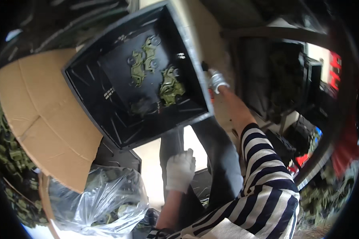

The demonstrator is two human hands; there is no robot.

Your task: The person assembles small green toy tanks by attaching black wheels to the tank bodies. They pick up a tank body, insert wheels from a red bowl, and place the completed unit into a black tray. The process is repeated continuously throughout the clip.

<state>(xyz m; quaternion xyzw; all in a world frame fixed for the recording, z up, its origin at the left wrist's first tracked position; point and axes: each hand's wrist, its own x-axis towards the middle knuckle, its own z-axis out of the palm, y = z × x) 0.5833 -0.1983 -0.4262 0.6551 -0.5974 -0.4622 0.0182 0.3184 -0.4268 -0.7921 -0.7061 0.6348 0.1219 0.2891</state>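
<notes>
Toy cars [172, 93] lie in the black bin [135, 128], left of the right hand [218, 81], in the head view. That hand is at the bin's outer side; I cannot tell whether it grips. The left hand [180, 170], below the bin, has curled fingers, its hold unclear. Progress looks partial: few cars are binned, while green pieces [18, 159] lie far left of that hand.
</notes>
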